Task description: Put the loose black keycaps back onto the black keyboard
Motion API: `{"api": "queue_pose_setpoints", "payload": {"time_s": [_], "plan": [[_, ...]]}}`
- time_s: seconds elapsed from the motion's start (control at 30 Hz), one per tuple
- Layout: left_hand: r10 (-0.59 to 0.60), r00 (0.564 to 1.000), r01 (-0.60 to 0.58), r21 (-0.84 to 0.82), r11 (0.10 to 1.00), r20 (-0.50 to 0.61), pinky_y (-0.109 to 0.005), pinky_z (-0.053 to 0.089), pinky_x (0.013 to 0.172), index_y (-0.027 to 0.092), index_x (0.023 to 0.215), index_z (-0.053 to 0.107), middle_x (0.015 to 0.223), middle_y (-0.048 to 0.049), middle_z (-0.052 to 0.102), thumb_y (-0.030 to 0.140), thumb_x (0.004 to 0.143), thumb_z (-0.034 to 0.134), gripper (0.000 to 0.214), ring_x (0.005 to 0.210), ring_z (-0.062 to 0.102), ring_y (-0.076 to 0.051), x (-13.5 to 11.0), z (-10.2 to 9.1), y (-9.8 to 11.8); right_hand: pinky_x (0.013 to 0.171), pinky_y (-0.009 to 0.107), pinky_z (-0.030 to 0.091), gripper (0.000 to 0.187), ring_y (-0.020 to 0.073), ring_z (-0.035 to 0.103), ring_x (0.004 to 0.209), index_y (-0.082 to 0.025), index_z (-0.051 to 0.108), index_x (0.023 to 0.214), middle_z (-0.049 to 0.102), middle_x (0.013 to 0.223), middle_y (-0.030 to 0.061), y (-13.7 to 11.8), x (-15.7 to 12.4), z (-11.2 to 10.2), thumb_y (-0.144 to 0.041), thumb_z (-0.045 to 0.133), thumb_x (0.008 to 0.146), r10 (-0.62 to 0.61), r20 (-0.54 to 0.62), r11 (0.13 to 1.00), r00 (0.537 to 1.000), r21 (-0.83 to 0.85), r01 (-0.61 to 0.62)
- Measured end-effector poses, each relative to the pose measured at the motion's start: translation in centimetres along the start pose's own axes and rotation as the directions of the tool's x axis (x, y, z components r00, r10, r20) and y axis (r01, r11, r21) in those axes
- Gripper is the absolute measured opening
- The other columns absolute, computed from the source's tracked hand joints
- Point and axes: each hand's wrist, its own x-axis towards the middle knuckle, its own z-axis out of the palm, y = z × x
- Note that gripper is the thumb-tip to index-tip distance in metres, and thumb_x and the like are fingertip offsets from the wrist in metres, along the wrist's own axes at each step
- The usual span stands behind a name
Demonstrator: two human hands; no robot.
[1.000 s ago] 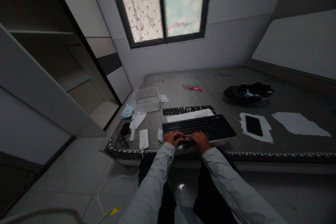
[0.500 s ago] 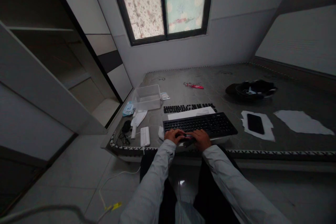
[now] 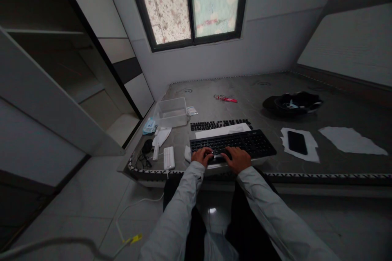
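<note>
Keyboard (image 3: 251, 142): black, at the fingers of both hands, extending beyond and to their right.
Left hand (image 3: 201, 156): fingers bent at the near edge; grip cannot be told.
Right hand (image 3: 240, 160): fingers bent, well apart from the left ones; grip cannot be told.
Keycaps (image 3: 219, 124): in rows, beyond the fingers, past the keyboard.
Phone (image 3: 297, 142): right of the fingers, on paper (image 3: 311, 151).
</note>
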Motion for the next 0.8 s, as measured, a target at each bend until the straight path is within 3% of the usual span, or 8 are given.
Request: {"api": "queue_pose_setpoints", "payload": {"time_s": [0.27, 0.5, 0.6, 0.8], "plan": [[0.03, 0.999, -0.031, -0.018, 0.999, -0.023, -0.028, 0.039, 0.085, 0.03, 0.101, 0.063, 0.096, 0.0071, 0.071, 0.034, 0.083, 0.06, 0.019, 0.09, 0.062, -0.014, 0.0, 0.0, 0.0, 0.071, 0.032, 0.029, 0.033, 0.0195, 0.057, 0.078, -0.023, 0.065, 0.107, 0.068, 0.083, 0.0059, 0.2, 0.1, 0.7, -0.044, 0.043, 0.095, -0.086, -0.011, 0.996, 0.996, -0.038, 0.086], [0.023, 1.0, -0.023, -0.014, 1.0, -0.02, -0.028, 0.04, 0.083, 0.029, 0.101, 0.064, 0.096, 0.0055, 0.071, 0.033, 0.083, 0.06, 0.02, 0.091, 0.062, -0.015, 0.0, -0.1, 0.1, 0.076, 0.03, 0.032, 0.034, 0.0188, 0.058, 0.083, -0.013, 0.06, 0.112, 0.067, 0.093, 0.0091, 0.0, 0.3, 1.1, -0.032, 0.035, 0.098, -0.08, -0.021, 0.996, 0.997, -0.035, 0.079], [0.023, 0.999, -0.024, -0.013, 1.0, -0.022, -0.028, 0.04, 0.084, 0.029, 0.102, 0.064, 0.096, 0.0054, 0.071, 0.034, 0.083, 0.06, 0.02, 0.091, 0.062, -0.015, 0.0, 0.0, 0.1, 0.074, 0.03, 0.031, 0.038, 0.0193, 0.058, 0.086, -0.014, 0.06, 0.108, 0.067, 0.096, 0.0089, -0.3, 0.2, 0.5, -0.042, 0.037, 0.097, -0.035, 0.014, 0.998, 0.999, -0.048, 0.035], [0.007, 1.0, -0.008, -0.015, 1.0, -0.017, -0.028, 0.04, 0.085, 0.028, 0.102, 0.063, 0.097, 0.0049, 0.071, 0.034, 0.082, 0.061, 0.021, 0.092, 0.062, -0.015, -0.1, -0.2, 0.4, 0.068, 0.029, 0.028, 0.046, 0.0199, 0.059, 0.077, -0.019, 0.064, 0.086, 0.068, 0.078, 0.0054, -0.9, 0.1, -0.7, -0.061, 0.044, 0.087, 0.056, 0.124, 0.994, 0.991, -0.097, -0.044]]}}
